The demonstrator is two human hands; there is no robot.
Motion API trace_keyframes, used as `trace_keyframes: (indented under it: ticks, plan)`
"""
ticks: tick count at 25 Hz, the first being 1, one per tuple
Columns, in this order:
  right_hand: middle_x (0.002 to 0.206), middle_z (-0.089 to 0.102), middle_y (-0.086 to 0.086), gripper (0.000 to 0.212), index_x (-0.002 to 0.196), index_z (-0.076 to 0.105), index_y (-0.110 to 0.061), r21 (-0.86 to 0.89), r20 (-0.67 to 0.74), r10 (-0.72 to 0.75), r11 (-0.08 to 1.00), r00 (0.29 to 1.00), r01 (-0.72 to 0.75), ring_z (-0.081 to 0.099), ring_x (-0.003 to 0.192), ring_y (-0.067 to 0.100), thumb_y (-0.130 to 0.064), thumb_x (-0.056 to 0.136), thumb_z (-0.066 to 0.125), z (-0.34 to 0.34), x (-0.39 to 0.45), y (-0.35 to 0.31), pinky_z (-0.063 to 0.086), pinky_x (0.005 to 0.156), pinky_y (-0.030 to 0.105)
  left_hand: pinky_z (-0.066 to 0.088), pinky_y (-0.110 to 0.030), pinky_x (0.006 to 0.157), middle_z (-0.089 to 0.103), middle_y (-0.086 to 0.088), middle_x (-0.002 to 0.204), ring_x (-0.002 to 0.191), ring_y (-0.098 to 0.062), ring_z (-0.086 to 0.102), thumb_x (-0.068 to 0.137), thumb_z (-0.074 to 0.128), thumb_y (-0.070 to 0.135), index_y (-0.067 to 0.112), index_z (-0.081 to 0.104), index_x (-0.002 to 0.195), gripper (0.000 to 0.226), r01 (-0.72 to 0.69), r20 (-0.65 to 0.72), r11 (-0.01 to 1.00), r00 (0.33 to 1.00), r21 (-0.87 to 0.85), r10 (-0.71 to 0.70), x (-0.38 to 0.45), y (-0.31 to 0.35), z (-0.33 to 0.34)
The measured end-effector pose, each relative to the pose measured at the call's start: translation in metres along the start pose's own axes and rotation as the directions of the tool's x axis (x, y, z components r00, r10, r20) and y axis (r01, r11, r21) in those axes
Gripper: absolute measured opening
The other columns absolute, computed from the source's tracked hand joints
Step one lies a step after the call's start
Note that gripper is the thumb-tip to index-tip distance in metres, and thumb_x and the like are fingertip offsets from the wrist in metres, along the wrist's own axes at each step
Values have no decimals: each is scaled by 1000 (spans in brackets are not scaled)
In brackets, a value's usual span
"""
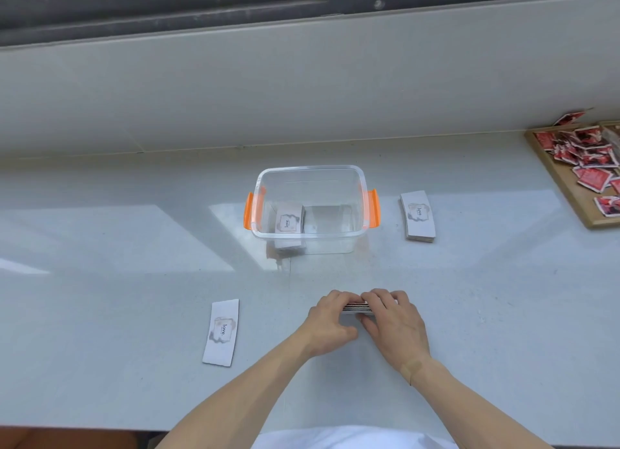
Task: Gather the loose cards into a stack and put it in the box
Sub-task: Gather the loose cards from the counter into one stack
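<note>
Cards (358, 307) stacked, edges showing.

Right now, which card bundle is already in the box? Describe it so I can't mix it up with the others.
Find the clear plastic box with orange handles at the middle of the pale counter. Inside, against its left wall, sits a banded card bundle marked "love". The similar stack right of the box and the flat band near the left hand both lie outside it.

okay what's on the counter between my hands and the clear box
Nothing: in the head view the counter is bare between the hands, left hand and right hand, squaring a card stack, and the box.
</note>
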State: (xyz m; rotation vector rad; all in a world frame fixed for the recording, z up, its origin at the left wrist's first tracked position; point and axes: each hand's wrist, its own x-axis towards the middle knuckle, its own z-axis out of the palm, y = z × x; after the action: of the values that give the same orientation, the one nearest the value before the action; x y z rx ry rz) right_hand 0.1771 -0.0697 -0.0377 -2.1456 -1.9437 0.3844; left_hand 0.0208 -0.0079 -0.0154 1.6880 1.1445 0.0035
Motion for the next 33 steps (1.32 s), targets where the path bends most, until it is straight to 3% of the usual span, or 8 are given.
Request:
trace_keyframes:
  ticks: [5,9,13,17,23,27,30,33]
  plan:
    - [91,66,-8,20,96,65,-24,11,-7,-3,1000,1000,3,55,80,27,-32,80,74,-2,2,0,48,56,35,31,-28,105,49,6,129,126,-18,33,69,49,21,30,47,131,63,48,-142,998,989,40,-42,-14,-30,-28]
    - [86,66,-6,21,93,66,-23,18,-31,-13,1000,999,14,54,75,27,-26,76,78,-2,1,1,48,52,34,37,-36,103,46,5,133,127,-22,35,72,56,21,30,48,133,62,96,-229,898,973,430,5,-44,-84,-79]
    - [88,66,-5,21,95,66,-22,22,-34,-5,1000,999,6,54,77,27,-26,77,77,-3,2,0,48,53,35,33,-37,106,23,7,154,139,-23,23,68,55,26,46,27,142,81,126,-120,682,991,720,-56,-77,-127,-127]
    - [87,67,-4,21,95,66,-21,34,-41,-6,999,999,8,54,76,28,-25,77,77,-4,2,0,48,53,34,36,-34,103,-1,10,160,142,-20,16,63,61,24,57,4,141,103,81,14,581,987,810,-158,-92,-144,-147]
    - [88,67,-5,22,95,67,-21,43,-50,-1,999,999,3,54,77,28,-24,76,78,-5,1,-1,48,53,34,38,-26,79,28,4,135,118,-19,37,51,82,37,44,27,132,98,65,8,529,991,846,-135,-76,-135,-146]
    - [87,67,-5,23,94,66,-21,40,-54,-6,999,999,9,55,76,28,-23,75,79,-5,-1,-1,48,53,34,40,-28,76,33,2,117,101,-19,41,51,84,49,34,37,123,87,68,3,477,989,876,-145,-67,-127,-146]
    - [87,67,-4,23,94,67,-20,42,-59,-14,999,998,16,55,75,28,-22,75,80,-4,-2,-1,48,52,35,39,-28,70,33,4,118,95,-18,43,69,78,42,31,43,115,58,82,-34,544,995,835,-97,-64,-121,-147]
    - [87,67,-5,24,94,67,-20,35,-65,-22,999,998,24,55,75,29,-23,75,80,-4,-2,0,48,52,35,47,-35,66,38,13,111,90,-17,47,83,64,21,37,41,101,34,125,-105,760,992,638,-74,-60,-112,-150]
